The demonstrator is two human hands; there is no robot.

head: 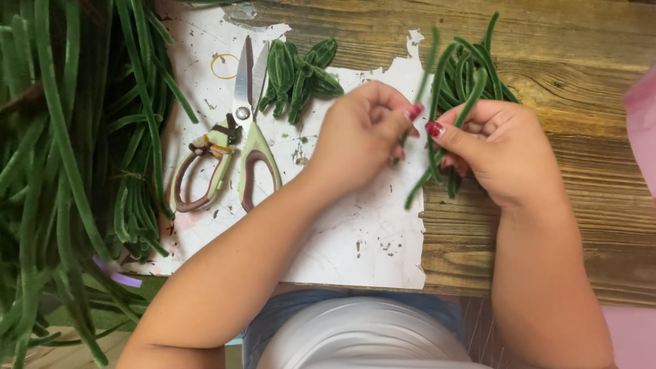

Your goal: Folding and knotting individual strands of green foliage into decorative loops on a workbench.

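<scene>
My right hand (502,147) is closed around a bunch of long green beans (465,75) whose tips stick up above my fingers and whose ends hang below my fist. My left hand (362,133) pinches one thin bean (425,75) of that bunch between thumb and fingertips, right beside the right thumb. Both hands hover over the right edge of a torn white sheet (342,232) on a wooden table (581,61).
Green-handled scissors (246,130) lie shut on the sheet, left of my left hand. A small heap of cut bean pieces (301,75) sits above them. A big pile of long beans (68,171) fills the left side. Something pink (642,130) shows at the right edge.
</scene>
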